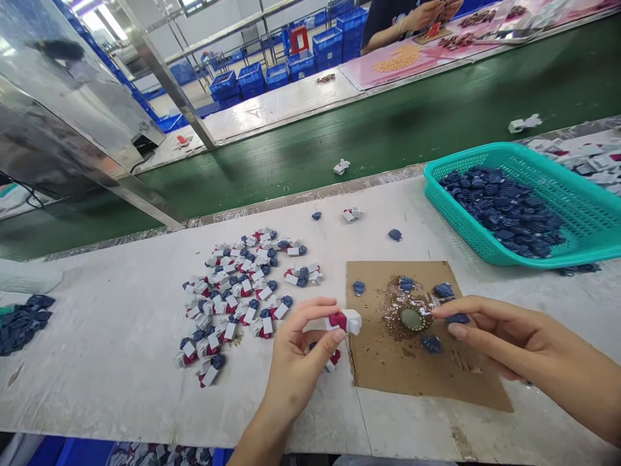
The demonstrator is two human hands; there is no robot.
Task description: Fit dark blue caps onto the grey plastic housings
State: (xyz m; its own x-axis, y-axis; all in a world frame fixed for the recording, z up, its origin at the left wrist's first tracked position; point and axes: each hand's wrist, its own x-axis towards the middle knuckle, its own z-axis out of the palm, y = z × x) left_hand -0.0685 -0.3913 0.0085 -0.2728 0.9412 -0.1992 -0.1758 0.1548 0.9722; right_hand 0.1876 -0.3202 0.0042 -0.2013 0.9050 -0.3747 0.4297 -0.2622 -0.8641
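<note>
Blue crates (327,46): you can read no words or numbers on them.
Cardboard sheet (388,372): you can pick out no printed lettering on it.
Green basket (572,200): no brand or label is legible to you.
White-and-red piece (354,322): no marking on it is readable to you.

Factory workshop, green conveyor belt (412,123), blue crates (327,48), long worktable (111,336)

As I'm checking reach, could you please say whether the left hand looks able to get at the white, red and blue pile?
Probably yes: the pile lies uncovered beside the left hand, though its fingers hold a red-white piece.
</note>
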